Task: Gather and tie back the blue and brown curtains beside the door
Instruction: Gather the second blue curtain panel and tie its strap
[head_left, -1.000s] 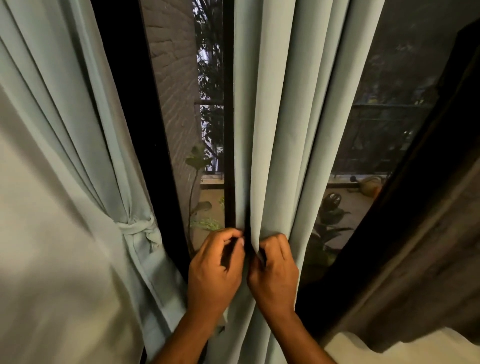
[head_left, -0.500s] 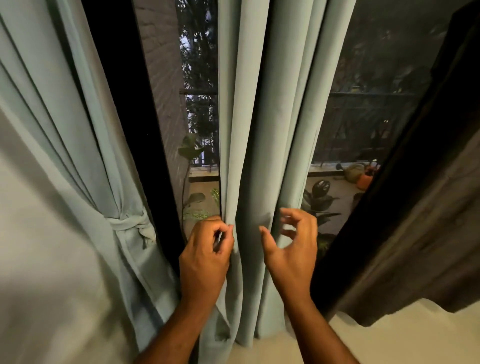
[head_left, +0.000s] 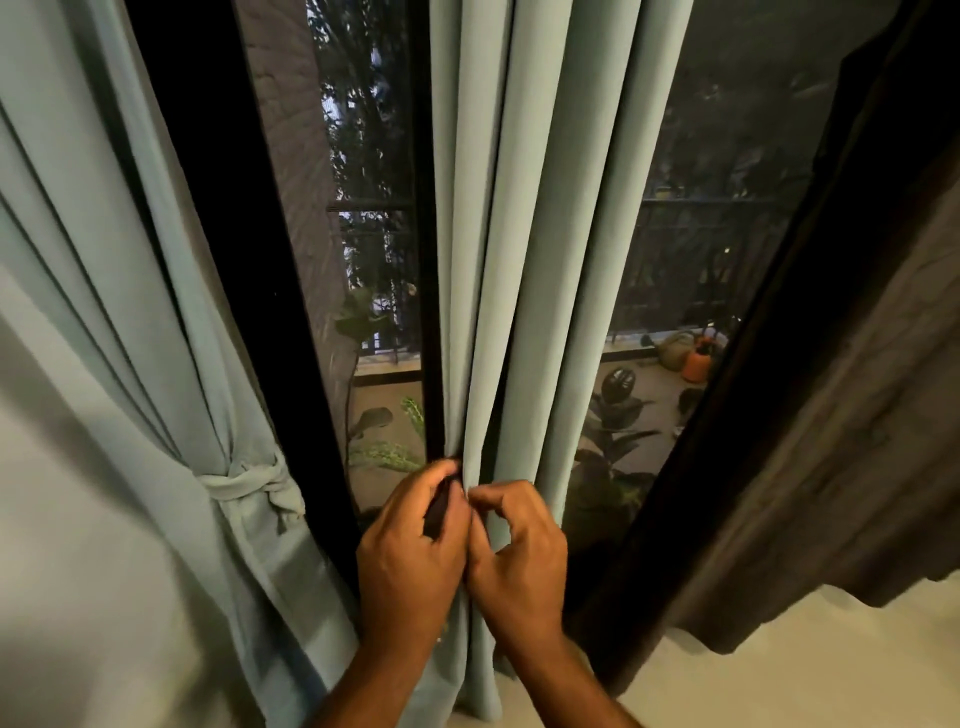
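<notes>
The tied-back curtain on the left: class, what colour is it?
Pale blue-green, plain, no pattern. The tied-back curtain shows best in the head view, its only view.

A home, room side of a glazed balcony door (head_left: 431, 291) with a dark frame. Pale blue curtains (head_left: 540, 260) hang full length; a brown curtain (head_left: 841, 441) at right. Through the glass: brick wall (head_left: 291, 156), railing (head_left: 691, 244), potted plants (head_left: 618, 431), an orange watering can (head_left: 696, 358). Dark outside.
</notes>
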